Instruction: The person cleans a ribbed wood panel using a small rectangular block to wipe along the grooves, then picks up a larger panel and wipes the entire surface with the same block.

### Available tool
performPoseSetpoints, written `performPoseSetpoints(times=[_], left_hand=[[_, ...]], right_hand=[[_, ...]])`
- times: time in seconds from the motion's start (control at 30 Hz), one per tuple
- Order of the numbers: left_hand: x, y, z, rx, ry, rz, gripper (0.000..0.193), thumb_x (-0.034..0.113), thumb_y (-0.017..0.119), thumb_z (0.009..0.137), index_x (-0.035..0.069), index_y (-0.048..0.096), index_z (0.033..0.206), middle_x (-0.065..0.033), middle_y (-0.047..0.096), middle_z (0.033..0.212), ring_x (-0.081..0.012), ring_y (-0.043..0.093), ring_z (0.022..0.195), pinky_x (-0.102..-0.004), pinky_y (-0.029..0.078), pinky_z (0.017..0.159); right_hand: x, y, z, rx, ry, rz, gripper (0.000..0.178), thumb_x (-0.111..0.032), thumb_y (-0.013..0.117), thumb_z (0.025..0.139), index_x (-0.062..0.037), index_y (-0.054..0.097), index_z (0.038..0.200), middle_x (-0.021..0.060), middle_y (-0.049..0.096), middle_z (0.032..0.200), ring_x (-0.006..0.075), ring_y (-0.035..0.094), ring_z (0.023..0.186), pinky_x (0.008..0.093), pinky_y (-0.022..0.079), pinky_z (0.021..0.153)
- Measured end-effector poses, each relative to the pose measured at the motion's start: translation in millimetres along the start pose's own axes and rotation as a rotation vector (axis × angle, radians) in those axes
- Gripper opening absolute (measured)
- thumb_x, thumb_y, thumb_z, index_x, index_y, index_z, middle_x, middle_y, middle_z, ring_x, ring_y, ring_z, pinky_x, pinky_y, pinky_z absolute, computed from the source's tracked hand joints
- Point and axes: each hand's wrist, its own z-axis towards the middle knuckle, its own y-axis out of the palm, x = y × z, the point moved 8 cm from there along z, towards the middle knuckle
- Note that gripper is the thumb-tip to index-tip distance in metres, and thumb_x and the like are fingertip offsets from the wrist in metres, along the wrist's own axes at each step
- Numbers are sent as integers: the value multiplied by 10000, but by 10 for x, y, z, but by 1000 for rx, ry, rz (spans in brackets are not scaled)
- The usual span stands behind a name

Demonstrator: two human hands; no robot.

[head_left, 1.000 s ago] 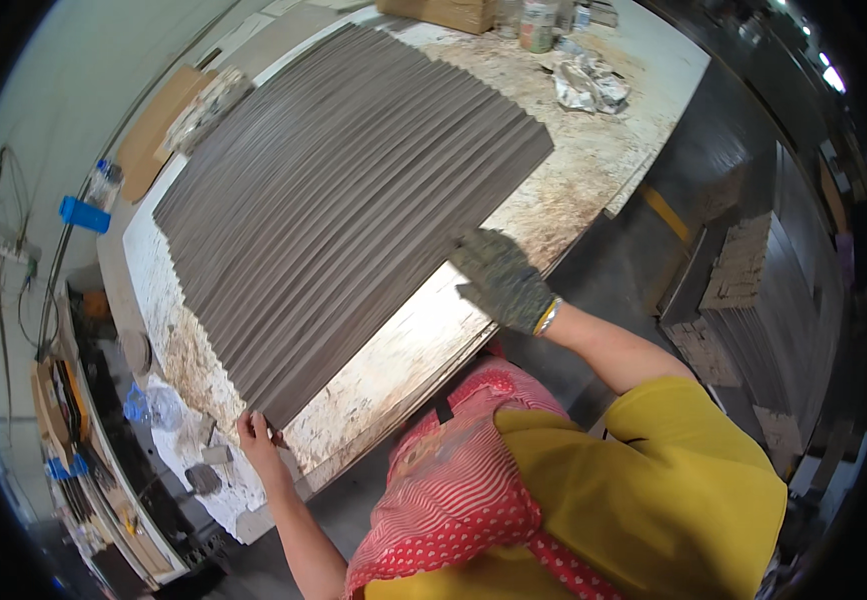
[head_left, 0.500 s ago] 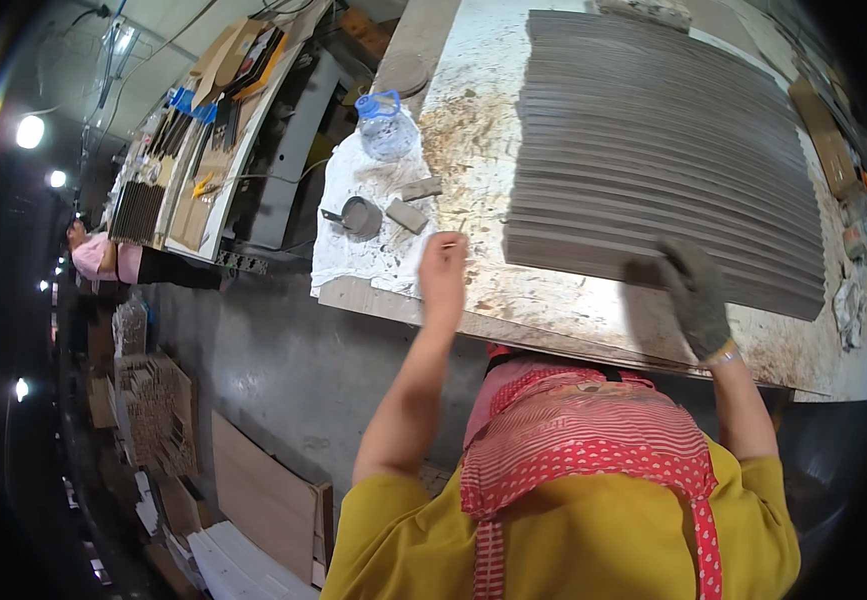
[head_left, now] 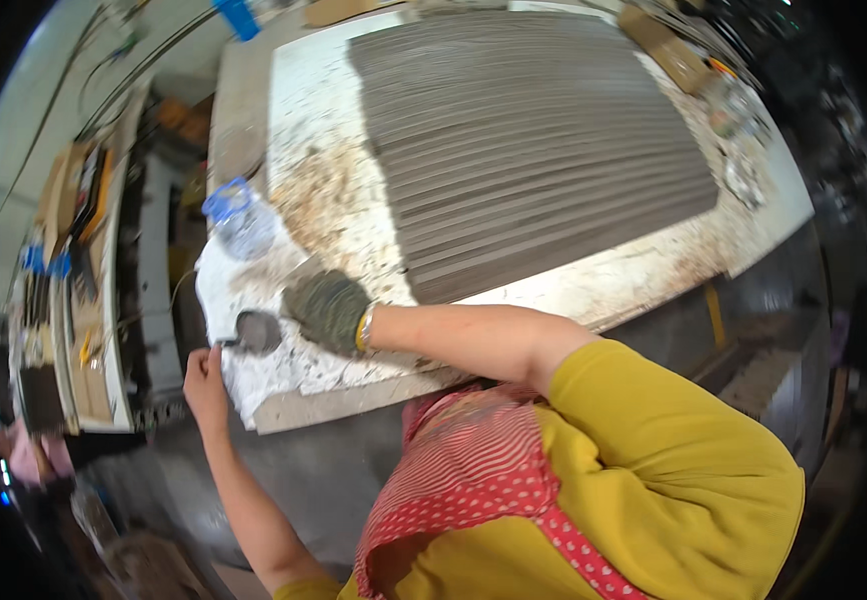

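Head view. We see the right hand [head_left: 327,308], in a dark glove, reaching across to the near left corner of the spattered white work board [head_left: 593,290], its fingers curled down beside a small grey trowel-like tool [head_left: 256,331]; whether it grips the tool we cannot tell. The bare left hand [head_left: 203,385] rests at the board's near left edge, fingers loosely together, just below the tool. To the right and farther off lies the large grey ribbed slab [head_left: 533,150], combed in parallel ridges.

Risks, as we judge them: the forearm stretched over the board could drag across the ridges and flatten them; the tool sits close to the corner and could slip off.

Containers: a clear plastic bottle with a blue cap [head_left: 239,216] lies just beyond the gloved hand; its contents are not discernible.
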Motion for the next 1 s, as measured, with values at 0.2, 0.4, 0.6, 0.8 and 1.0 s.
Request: performPoseSetpoints(times=[0.2, 0.4, 0.6, 0.8, 1.0], left_hand=[[175, 108, 101, -123, 123, -27, 250, 164, 620, 919, -14, 507, 784, -2, 361, 616, -99, 315, 593, -284, 289, 524], [156, 295, 210, -185, 54, -50, 238, 146, 636, 905, -13, 505, 785, -4, 359, 621, -99, 325, 584, -289, 292, 520], [661, 228, 43, -148, 243, 57, 147, 69, 628, 875, -42, 546, 824, -101, 472, 661, -195, 422, 591, -327, 369, 569], [821, 90, 1, -32, 347, 62, 75, 29, 599, 867, -46, 591, 871, -165, 579, 798, -332, 558, 726, -381, 435, 673], [729, 61, 4, -11, 342, 138, 108, 59, 592, 885, -37, 568, 840, -154, 552, 778, -308, 535, 700, -367, 434, 669]], right_hand=[[87, -66, -36, 32, 9, -17, 323, -200, 590, 766, -32, 582, 1042, 178, 642, 941, 347, 647, 870, 476, 490, 725], [223, -75, -154, -36, -4, -62, 382, -252, 615, 759, -44, 575, 1076, 182, 632, 980, 337, 646, 886, 458, 493, 731], [319, -202, -226, -80, 59, 171, 414, -339, 610, 811, -56, 577, 1112, 185, 641, 972, 344, 637, 917, 448, 499, 792], [342, -149, -270, -140, 114, 381, 486, -478, 520, 921, -36, 593, 1107, 217, 643, 992, 378, 629, 915, 459, 497, 823], [217, -263, -170, -95, 78, 275, 432, -415, 541, 899, -30, 613, 1083, 196, 639, 1026, 344, 627, 968, 447, 483, 857]])
